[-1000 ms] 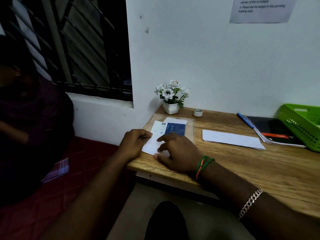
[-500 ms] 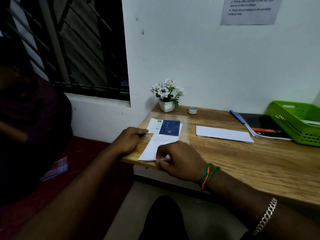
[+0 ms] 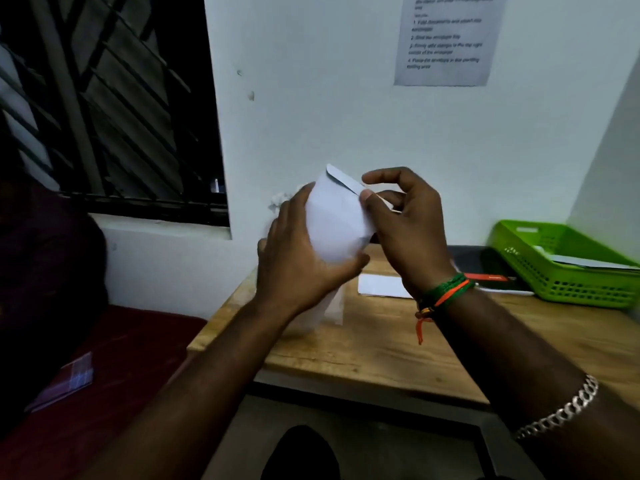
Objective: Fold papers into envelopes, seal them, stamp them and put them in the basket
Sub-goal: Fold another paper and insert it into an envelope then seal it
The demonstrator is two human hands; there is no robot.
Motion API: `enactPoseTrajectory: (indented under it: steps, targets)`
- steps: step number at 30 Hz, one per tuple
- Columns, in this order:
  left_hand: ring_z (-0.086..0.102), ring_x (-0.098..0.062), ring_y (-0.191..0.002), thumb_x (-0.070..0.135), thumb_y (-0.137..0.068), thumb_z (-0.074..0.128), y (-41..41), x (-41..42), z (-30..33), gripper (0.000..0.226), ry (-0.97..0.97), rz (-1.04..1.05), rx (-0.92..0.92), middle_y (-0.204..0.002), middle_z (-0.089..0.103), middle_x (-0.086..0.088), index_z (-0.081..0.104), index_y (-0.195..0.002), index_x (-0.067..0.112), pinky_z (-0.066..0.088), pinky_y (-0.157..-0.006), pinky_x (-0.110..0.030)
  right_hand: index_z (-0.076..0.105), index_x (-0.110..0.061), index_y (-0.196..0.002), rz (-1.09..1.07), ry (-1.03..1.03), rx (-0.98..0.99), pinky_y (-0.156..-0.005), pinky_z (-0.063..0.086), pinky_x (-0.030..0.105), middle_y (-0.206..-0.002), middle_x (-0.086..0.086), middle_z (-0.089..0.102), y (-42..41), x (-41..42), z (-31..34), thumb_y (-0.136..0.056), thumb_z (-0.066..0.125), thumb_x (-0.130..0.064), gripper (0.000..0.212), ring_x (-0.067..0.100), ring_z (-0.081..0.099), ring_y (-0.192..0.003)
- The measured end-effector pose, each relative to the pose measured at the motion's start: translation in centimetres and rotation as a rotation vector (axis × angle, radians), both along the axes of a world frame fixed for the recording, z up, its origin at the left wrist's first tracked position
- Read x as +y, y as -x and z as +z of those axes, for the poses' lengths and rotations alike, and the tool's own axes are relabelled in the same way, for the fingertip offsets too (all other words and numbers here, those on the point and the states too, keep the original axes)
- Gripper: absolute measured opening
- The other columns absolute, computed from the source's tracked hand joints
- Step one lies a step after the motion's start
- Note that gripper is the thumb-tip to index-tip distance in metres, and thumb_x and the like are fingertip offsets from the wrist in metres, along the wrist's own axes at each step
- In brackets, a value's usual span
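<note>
Envelope (image 3: 332,220): white paper, smooth, bowed into a soft curve, flap raised at the top edge; held up in the air above the counter (image 3: 381,344), in front of the pale wall.

Left hand (image 3: 298,268): grip clamped on the envelope, fingers wrapped round its left edge, thumb under its lower corner.

Right hand (image 3: 401,223): thumb and a finger pinching the envelope's right edge near the flap, index finger arched above and free. Green and orange thread bands on that wrist, a silver chain further up the forearm.

Counter: pale wood, visible grain, squared front edge. Flat white sheet (image 3: 381,285) lying on it, partly hidden by the right wrist. Dark flat item with an orange strip just beyond the sheet; too dim to tell more.

Basket (image 3: 561,271): bright green plastic, perforated walls, rectangular, at the counter's right end, with white paper inside.

Printed notice (image 3: 446,39) taped to the wall, text blurred.
</note>
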State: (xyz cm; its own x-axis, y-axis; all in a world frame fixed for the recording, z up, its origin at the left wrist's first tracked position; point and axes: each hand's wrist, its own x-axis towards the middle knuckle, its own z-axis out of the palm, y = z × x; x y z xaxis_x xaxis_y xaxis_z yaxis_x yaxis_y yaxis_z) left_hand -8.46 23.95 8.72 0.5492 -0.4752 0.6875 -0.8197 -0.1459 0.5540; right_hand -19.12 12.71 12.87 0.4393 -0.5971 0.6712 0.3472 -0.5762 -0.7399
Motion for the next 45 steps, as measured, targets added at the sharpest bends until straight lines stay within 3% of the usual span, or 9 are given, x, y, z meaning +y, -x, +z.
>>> enactPoseTrajectory:
  steps: [5, 7, 11, 14, 20, 27, 34, 39, 45]
  targets:
    - [0.040, -0.023, -0.126, 0.060, -0.052, 0.070, 1.6, -5.8, 1.3, 0.125, -0.299, 0.089, -0.315, -0.136, 0.037, 0.005, 0.008, -0.158, 0.037, 0.035, -0.097, -0.048, 0.065, -0.027, -0.110, -0.209, 0.103, 0.101, -0.073, 0.058, 0.037, -0.100, -0.009, 0.072, 2.8, -5.1, -2.0, -0.082, 0.079, -0.025, 0.032, 0.011, 0.070, -0.089]
    - [0.038, -0.024, -0.123, 0.062, -0.053, 0.068, 1.5, -7.9, 1.4, 0.128, -0.364, 0.086, -0.467, -0.136, 0.036, 0.005, 0.004, -0.160, 0.035, 0.033, -0.096, -0.047, 0.066, -0.024, -0.110, -0.233, 0.062, 0.143, -0.073, 0.060, 0.038, -0.098, -0.005, 0.074, 3.6, -7.2, -3.2, -0.082, 0.078, -0.026, 0.030, 0.013, 0.072, -0.089]
    - [0.038, -0.025, -0.129, 0.066, -0.055, 0.067, 0.6, -12.9, 0.3, 0.126, -0.478, 0.042, -0.609, -0.143, 0.037, 0.004, 0.008, -0.161, 0.031, 0.029, -0.107, -0.051, 0.072, -0.009, -0.105, -0.121, -0.402, 0.196, -0.071, 0.064, 0.045, -0.100, 0.013, 0.075, 5.0, -11.9, -4.3, -0.095, 0.064, -0.014, 0.014, 0.031, 0.073, -0.094]
    - [0.040, -0.025, -0.133, 0.065, -0.056, 0.064, -0.3, -16.3, -1.5, 0.120, -0.539, -0.004, -0.611, -0.145, 0.041, 0.006, 0.013, -0.160, 0.033, 0.021, -0.115, -0.057, 0.072, -0.006, -0.109, -0.092, -0.613, 0.292, -0.061, 0.060, 0.033, -0.103, 0.014, 0.071, 5.5, -14.8, -5.4, -0.099, 0.057, -0.011, 0.019, 0.027, 0.067, -0.090]
    - [0.037, -0.020, -0.140, 0.067, -0.058, 0.060, -2.4, -20.2, -5.4, 0.116, -0.613, -0.074, -0.458, -0.151, 0.037, 0.013, 0.007, -0.159, 0.042, 0.006, -0.120, -0.065, 0.071, -0.006, -0.116, 0.016, -0.704, 0.383, -0.063, 0.059, 0.033, -0.095, 0.012, 0.068, 4.5, -20.2, -8.0, -0.099, 0.058, -0.009, 0.021, 0.023, 0.064, -0.080]
    - [0.033, -0.020, -0.140, 0.060, -0.060, 0.062, -4.2, -20.4, -7.4, 0.113, -0.629, -0.123, -0.341, -0.153, 0.035, 0.013, 0.004, -0.157, 0.047, 0.012, -0.121, -0.062, 0.065, -0.007, -0.129, 0.306, -0.932, 0.391, -0.068, 0.062, 0.036, -0.110, 0.013, 0.070, 3.6, -23.6, -10.3, -0.099, 0.053, -0.010, 0.032, 0.021, 0.072, -0.084]
    - [0.033, -0.017, -0.142, 0.054, -0.062, 0.064, -4.4, -20.0, -7.6, 0.103, -0.590, -0.177, -0.326, -0.147, 0.039, 0.015, 0.019, -0.154, 0.045, 0.013, -0.123, -0.058, 0.072, -0.015, -0.118, 0.269, -0.699, 0.404, -0.065, 0.060, 0.031, -0.100, 0.005, 0.077, 3.8, -22.4, -11.4, -0.095, 0.064, -0.006, 0.026, 0.015, 0.073, -0.079]
    - [0.035, -0.016, -0.137, 0.062, -0.061, 0.062, -3.9, -19.9, -7.5, 0.102, -0.586, -0.183, -0.430, -0.147, 0.039, 0.015, 0.020, -0.152, 0.045, 0.014, -0.122, -0.056, 0.075, -0.009, -0.113, 0.050, -0.416, 0.454, -0.059, 0.059, 0.034, -0.095, 0.022, 0.077, 3.4, -22.2, -12.0, -0.090, 0.068, 0.005, 0.028, 0.031, 0.071, -0.074]
    - [0.039, -0.013, -0.139, 0.074, -0.063, 0.061, -3.9, -20.0, -7.9, 0.100, -0.562, -0.169, -0.443, -0.147, 0.044, 0.018, 0.026, -0.153, 0.045, 0.012, -0.122, -0.053, 0.080, -0.010, -0.103, -0.093, -0.245, 0.443, -0.059, 0.060, 0.039, -0.087, 0.013, 0.079, 3.2, -22.6, -12.4, -0.080, 0.073, 0.012, 0.032, 0.038, 0.075, -0.078]
